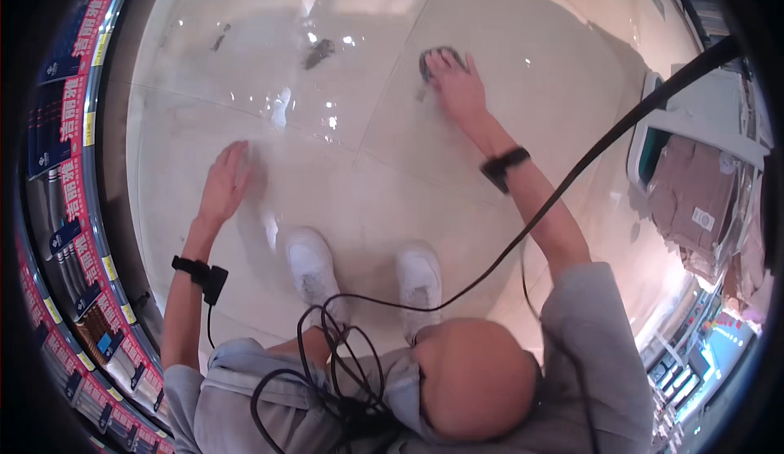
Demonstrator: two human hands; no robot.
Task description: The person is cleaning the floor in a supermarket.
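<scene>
My right hand (455,85) is out ahead on the pale tiled floor (343,184), its fingers over a dark rounded pad (427,64). The palm and fingers hide much of the pad, so its exact kind is unclear. My left hand (229,178) is to the left, low over the floor, with nothing in it and its fingers stretched out. Between and beyond the hands lies a dark smudge (319,53), with a smaller dark mark (219,41) farther left. Another faint mark (420,93) sits just below the pad.
Shelving with packaged socks (61,140) runs along the left. On the right stands a white rack with folded brownish goods (686,184). A black cable (563,184) crosses in front of my right arm and coils near my lap. My white shoes (312,266) are below the hands.
</scene>
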